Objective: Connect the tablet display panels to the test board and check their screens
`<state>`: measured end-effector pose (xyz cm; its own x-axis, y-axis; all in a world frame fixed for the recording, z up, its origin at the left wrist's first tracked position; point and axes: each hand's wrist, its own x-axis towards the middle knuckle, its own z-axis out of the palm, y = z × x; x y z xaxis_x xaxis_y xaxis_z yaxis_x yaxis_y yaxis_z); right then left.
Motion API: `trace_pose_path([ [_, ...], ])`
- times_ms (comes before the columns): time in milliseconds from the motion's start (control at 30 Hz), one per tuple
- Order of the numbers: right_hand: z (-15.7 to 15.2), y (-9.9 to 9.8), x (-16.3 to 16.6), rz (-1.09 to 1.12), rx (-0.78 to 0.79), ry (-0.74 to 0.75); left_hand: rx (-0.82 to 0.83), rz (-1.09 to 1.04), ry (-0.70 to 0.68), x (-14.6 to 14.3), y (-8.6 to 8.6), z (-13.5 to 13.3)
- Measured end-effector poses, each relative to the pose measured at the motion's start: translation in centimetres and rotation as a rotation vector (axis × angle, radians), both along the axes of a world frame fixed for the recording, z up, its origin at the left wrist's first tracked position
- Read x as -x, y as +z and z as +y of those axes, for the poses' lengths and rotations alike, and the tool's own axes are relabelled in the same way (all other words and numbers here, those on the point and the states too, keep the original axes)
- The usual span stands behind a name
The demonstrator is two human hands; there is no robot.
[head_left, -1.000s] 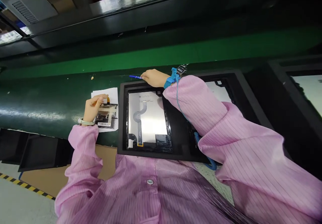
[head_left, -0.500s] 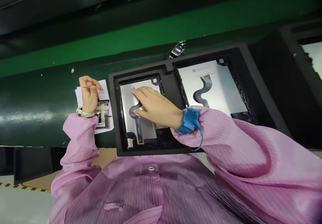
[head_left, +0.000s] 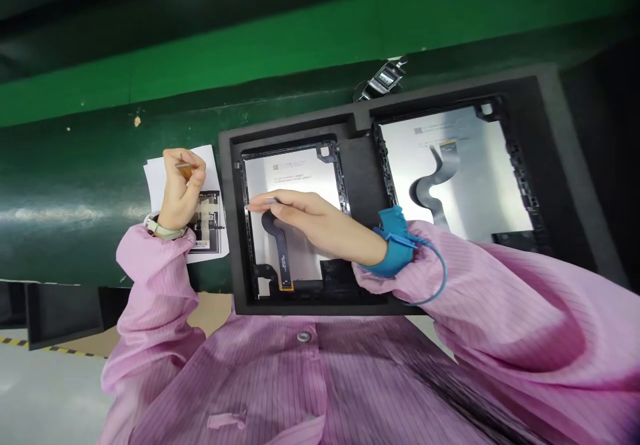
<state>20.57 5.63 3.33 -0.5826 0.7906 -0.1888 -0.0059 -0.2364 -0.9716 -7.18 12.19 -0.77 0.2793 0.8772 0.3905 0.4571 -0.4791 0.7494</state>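
My left hand (head_left: 183,188) is closed above white paper sheets, its fingers curled round a thin grey stick-like thing (head_left: 184,165) whose kind I cannot make out. Over the left display panel (head_left: 300,165), my right hand (head_left: 315,218) has thumb and forefinger pressed together. A small grey bit (head_left: 271,200) shows at that pinch; what it is, I cannot tell. Just below the fingers, a black flex cable (head_left: 280,252) curves down the silver back of the panel. Its upper end is hidden under the hand. A blue wrist strap (head_left: 395,242) circles my right wrist.
A black foam tray (head_left: 357,165) holds both panels side by side; the right panel (head_left: 480,185) has a similar wavy cable (head_left: 435,182). A metal-banded watch (head_left: 385,80) lies behind the tray. Printed paper (head_left: 209,222) sits left of it on the green bench (head_left: 75,178).
My right hand has gone from spread fingers over the panel to a pinch, slightly lower left. The left hand has turned, and its grey thing shows more clearly. The view has shifted.
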Motion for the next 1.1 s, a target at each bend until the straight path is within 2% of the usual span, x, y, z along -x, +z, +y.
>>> trace_pose_path([
  [100,-0.3,-0.2,0.2,-0.035,-0.005,-0.003,0.019,-0.012,-0.077,0.0,0.6,0.0],
  [300,-0.5,-0.7,0.5,-0.016,-0.136,0.049,-0.030,0.243,-0.022,-0.6,2.1,-0.5],
  [400,-0.3,-1.0,0.5,-0.019,-0.191,0.067,-0.076,0.294,-0.041,-1.0,2.5,-0.8],
  [500,-0.1,-1.1,0.5,-0.044,-0.255,0.106,-0.046,0.337,-0.039,-1.4,2.8,-1.2],
  [600,0.0,-1.2,0.4,-0.130,-0.416,0.149,0.001,0.328,-0.072,-1.6,3.2,-1.7],
  [700,-0.1,-1.4,0.5,-0.306,-0.630,0.147,0.065,0.320,-0.151,-1.8,3.5,-2.0],
  [767,-0.2,-1.4,0.6,-0.410,-0.708,0.140,0.122,0.329,-0.195,-1.9,3.7,-2.2],
  [933,-0.3,-1.0,0.8,-0.436,-0.734,0.180,0.204,0.332,-0.249,-1.8,4.2,-2.5],
  [1100,-0.7,-1.0,1.8,-0.521,-0.749,0.123,0.223,0.355,-0.303,-2.0,4.6,-2.9],
])
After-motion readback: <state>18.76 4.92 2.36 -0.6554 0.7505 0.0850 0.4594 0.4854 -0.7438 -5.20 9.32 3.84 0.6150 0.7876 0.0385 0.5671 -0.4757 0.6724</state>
